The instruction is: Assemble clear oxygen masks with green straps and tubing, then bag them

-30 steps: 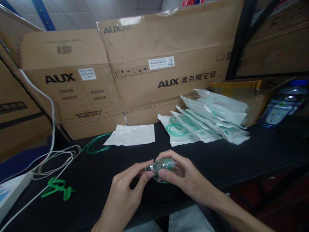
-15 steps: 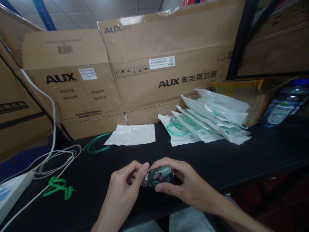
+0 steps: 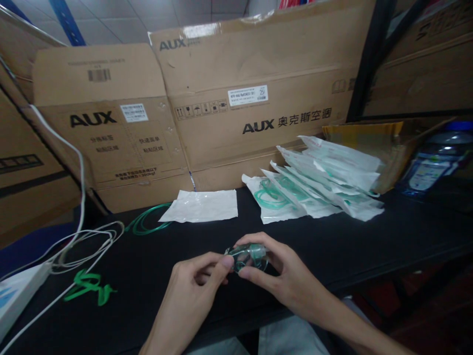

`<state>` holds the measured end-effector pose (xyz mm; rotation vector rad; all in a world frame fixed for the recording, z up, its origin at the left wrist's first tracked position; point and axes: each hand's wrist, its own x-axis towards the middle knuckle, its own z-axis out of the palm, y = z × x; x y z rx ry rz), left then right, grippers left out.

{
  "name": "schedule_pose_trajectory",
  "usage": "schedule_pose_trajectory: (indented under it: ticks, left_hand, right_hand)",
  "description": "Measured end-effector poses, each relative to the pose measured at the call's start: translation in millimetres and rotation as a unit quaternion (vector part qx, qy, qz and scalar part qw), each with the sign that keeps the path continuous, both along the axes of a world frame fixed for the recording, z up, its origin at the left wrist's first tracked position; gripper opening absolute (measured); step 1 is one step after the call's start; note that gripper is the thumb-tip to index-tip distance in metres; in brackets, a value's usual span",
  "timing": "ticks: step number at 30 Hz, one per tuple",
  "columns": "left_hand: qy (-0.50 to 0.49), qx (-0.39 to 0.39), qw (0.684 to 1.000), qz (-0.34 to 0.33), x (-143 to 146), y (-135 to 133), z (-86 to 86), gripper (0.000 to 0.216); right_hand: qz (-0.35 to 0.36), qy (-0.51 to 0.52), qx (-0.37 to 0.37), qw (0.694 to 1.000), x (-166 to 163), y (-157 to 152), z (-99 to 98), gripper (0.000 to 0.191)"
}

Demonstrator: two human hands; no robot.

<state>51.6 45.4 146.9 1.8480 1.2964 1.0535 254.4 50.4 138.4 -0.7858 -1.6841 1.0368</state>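
"What do we have in our hands?"

"We have a small, rounded, see-through plastic mask with a pale green end (image 3: 246, 259). We hold it up over the near part of the flat black table (image 3: 155, 261)."

"How do we hold it?"

"Our bare right hand (image 3: 279, 268) curls part way shut around it, fingers on top and thumb on the near side. Our bare left hand (image 3: 199, 281) pinches its left end."

"What is past our hands?"

"We see a flat white packet (image 3: 205, 207), with loops of thin green plastic tubing (image 3: 146, 228) by its left edge."
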Motion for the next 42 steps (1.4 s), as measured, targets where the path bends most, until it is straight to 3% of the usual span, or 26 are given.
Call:
schedule_pose_trajectory:
  ticks: [4, 10, 18, 23, 28, 32, 38, 42]
  left_hand:
    - [0.003, 0.031, 1.000, -0.004, 2, 1, 2.1, 0.025]
    - [-0.030, 0.046, 0.998, -0.011, 2, 2, 1.4, 0.016]
    - [-0.131, -0.133, 0.980, -0.063, -1, 1, 6.1, 0.040]
    - [-0.148, -0.136, 0.977, -0.067, 5, -7, 4.7, 0.045]
    - [-0.135, -0.097, 0.984, -0.062, 7, -13, 7.5, 0.034]
    - [-0.144, -0.087, 0.982, -0.088, 7, -8, 4.5, 0.033]
    - [-0.224, -0.071, 0.969, -0.079, 8, 3, -11.6, 0.039]
    - [-0.244, -0.077, 0.964, -0.066, 10, 0, -13.2, 0.036]
  right_hand:
    - [0.021, -0.002, 0.040, 0.999, 1, 2, -2.3, 0.031]
    - [0.047, -0.008, 0.081, 0.996, 3, 2, -5.3, 0.042]
    - [0.070, -0.022, 0.080, 0.994, 5, -2, 0.0, 0.043]
    - [0.108, 0.048, -0.026, 0.993, 3, -4, -0.3, 0.059]
    - [0.106, 0.109, -0.134, 0.979, 5, -3, 4.2, 0.034]
    - [0.154, 0.155, -0.212, 0.953, 9, 1, 5.5, 0.029]
    - [0.190, 0.212, -0.212, 0.935, 7, 6, 0.0, 0.032]
    - [0.190, 0.225, -0.216, 0.931, 5, 7, -1.3, 0.029]
